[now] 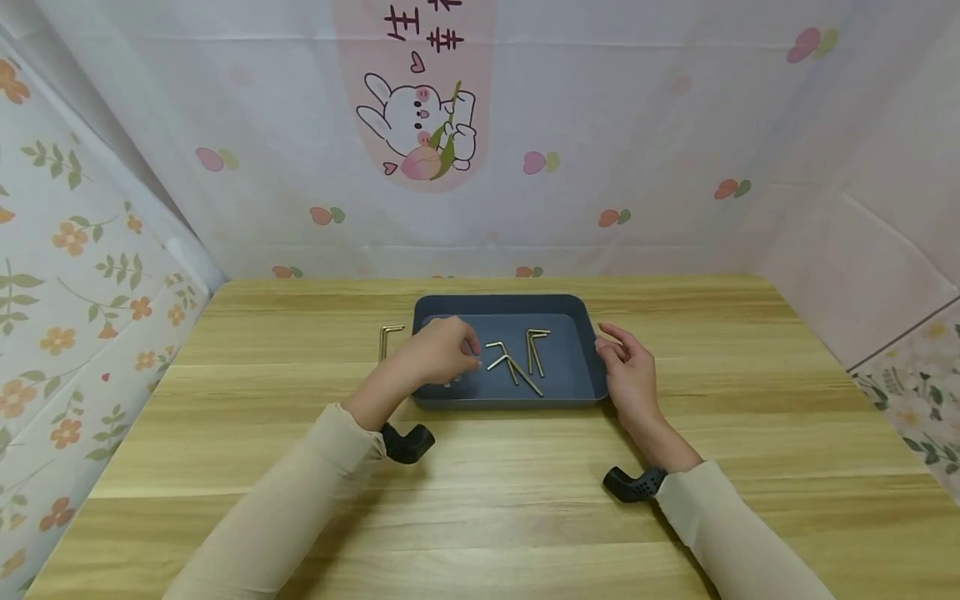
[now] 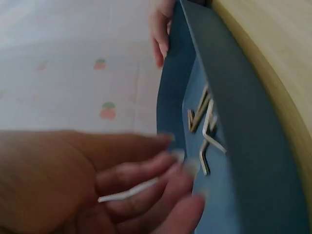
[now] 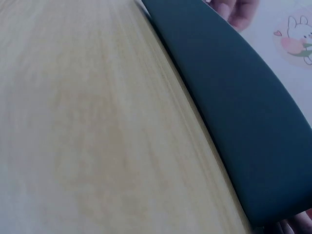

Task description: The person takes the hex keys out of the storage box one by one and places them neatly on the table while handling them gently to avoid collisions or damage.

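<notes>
My left hand (image 1: 438, 350) is over the left part of a blue-grey tray (image 1: 510, 403), its fingers curled. Between those fingers the left wrist view shows a thin pale rod (image 2: 129, 192), blurred, which looks like an L-shaped metal key. Several brass-coloured L-shaped keys lie in the tray, two crossing near its middle (image 1: 517, 371) and others side by side to the right (image 1: 534, 354). At the tray's right end, my right hand (image 1: 633, 375) rests against the rim with its fingers loosely extended; the right wrist view shows only a few of its fingers (image 3: 295, 224) by the tray's corner.
More L-shaped keys (image 1: 383, 342) lie on the wooden table (image 1: 487, 517) left of the tray, partly behind my left wrist. A patterned white cloth (image 1: 615, 125) hangs behind the table, and flowered cloth covers the left side. A black curved piece sits at each wrist.
</notes>
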Action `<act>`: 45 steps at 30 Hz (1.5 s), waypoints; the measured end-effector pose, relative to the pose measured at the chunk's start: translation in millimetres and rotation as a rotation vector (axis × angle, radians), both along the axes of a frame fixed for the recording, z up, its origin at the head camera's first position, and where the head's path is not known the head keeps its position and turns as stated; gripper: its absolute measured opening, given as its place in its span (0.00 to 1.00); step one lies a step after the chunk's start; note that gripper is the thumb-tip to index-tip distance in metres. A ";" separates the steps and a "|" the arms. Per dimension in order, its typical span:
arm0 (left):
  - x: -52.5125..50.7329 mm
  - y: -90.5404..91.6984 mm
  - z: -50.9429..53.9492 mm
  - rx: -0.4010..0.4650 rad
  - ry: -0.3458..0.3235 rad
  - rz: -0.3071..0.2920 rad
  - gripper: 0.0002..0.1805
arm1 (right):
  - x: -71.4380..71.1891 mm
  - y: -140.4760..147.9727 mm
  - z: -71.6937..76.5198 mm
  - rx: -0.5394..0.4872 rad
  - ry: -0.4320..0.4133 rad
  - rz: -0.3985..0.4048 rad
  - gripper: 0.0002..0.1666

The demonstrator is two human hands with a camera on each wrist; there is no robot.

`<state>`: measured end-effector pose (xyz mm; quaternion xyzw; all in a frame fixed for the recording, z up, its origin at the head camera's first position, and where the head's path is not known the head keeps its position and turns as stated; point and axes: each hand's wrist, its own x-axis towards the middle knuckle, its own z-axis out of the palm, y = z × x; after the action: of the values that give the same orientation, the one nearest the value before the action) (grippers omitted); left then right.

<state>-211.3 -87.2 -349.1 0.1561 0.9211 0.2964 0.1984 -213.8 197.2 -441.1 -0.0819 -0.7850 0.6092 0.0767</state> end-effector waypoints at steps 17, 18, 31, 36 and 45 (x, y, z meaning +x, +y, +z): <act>-34.8 31.0 -9.9 -0.039 -0.215 -0.127 0.13 | -0.7 1.6 -4.5 0.012 -0.010 -0.020 0.23; -35.9 32.2 -11.1 -0.047 -0.213 -0.124 0.13 | -1.0 1.7 -4.7 0.012 -0.013 -0.020 0.23; -46.7 45.4 -11.4 -0.180 -0.140 -0.049 0.14 | 0.4 -0.9 -0.7 -0.005 -0.003 -0.004 0.23; -50.5 47.6 -10.8 -0.182 -0.110 -0.026 0.16 | -0.7 0.1 -1.6 0.000 0.004 -0.004 0.23; -62.9 56.2 -22.3 -0.191 -0.048 0.024 0.19 | -1.9 1.0 -2.1 -0.005 0.007 0.002 0.23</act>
<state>-274.3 -31.0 -371.4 0.1183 0.9419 0.2133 0.2308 -215.6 198.3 -443.2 -0.0789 -0.7834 0.6114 0.0787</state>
